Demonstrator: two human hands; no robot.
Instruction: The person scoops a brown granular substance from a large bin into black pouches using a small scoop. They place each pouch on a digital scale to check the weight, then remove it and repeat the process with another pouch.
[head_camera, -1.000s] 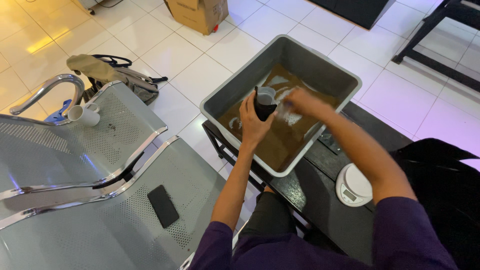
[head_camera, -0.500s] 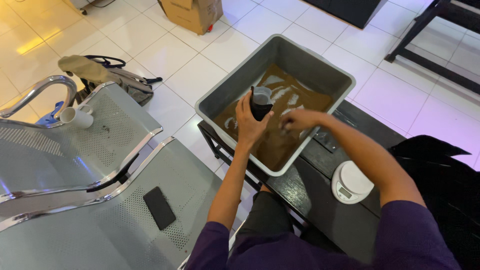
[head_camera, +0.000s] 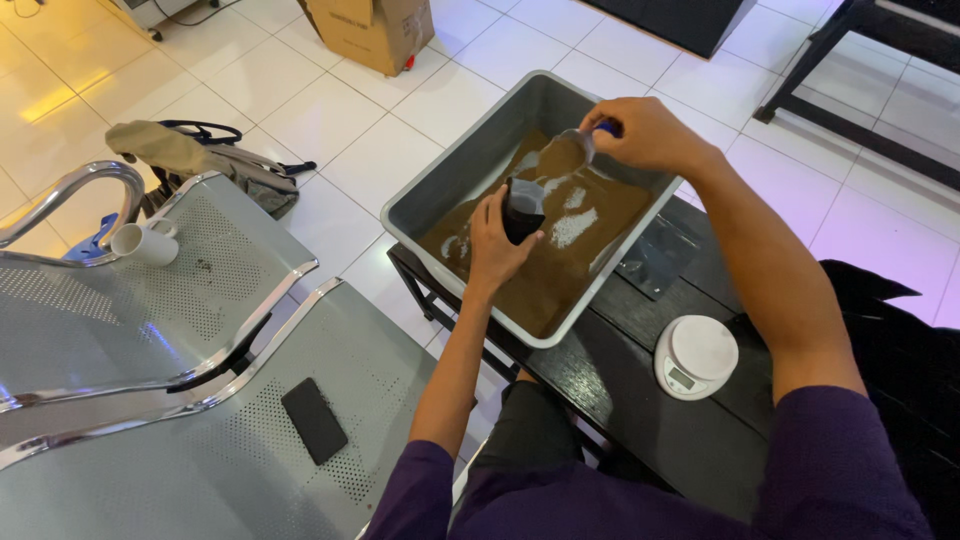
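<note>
Your left hand (head_camera: 497, 243) gripped a small black pouch (head_camera: 522, 209) upright over the brown powder (head_camera: 545, 270) in the grey tub (head_camera: 470, 170). Your right hand (head_camera: 645, 133) closed its fingers round a clear scoop (head_camera: 563, 155), loaded with powder, just above the pouch. Brown cardboard box (head_camera: 372, 28) on the floor; round white scale (head_camera: 697, 356) on the black table (head_camera: 640, 400).

A dark table (head_camera: 640, 400) at centre right carries a grey tub (head_camera: 455, 175) of brown powder, a white scale (head_camera: 696, 356) lower right, and a dark pouch (head_camera: 655, 257) between them.
</note>
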